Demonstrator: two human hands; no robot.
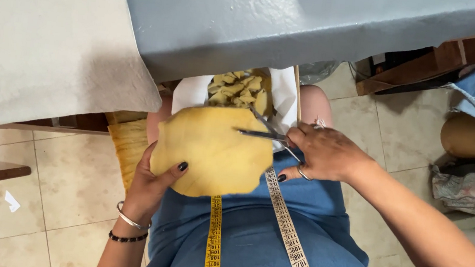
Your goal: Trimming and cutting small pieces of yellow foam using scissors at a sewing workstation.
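A rounded piece of yellow fabric (212,151) is held up over the lap by the left hand (153,180), the thumb pressed on its face and the fingers hidden behind it; the lower left edge is thereby pinched. A pair of scissors (264,131) is gripped by the right hand (323,154), the fingers passed through the handles, and the blades are seen parted, one lying across the upper right of the fabric, the other angled up behind it; the hand is closed about the handles rather than spread.

The fabric's outline is already rounded along most of its edge, so the trimming is judged well advanced; the edge by the blades, at the upper right, appears to be what is left, though how much remains to be cut cannot be told. A heap of small yellow fabric scraps (241,90) is gathered on a white sheet (192,90) resting on the knees, just beyond the piece in hand; whether these are offcuts or finished pieces cannot be told.

A yellow measuring tape (215,237) is draped down over the blue garment (272,255) in two strands. A folded yellow cloth (127,142) is seen left of the lap, below the table edge; the table is covered by a blue-grey cloth (296,22) and a pale grey cloth (42,30). Bangles (129,221) are worn on the left wrist; the tiled floor (25,193) lies below.
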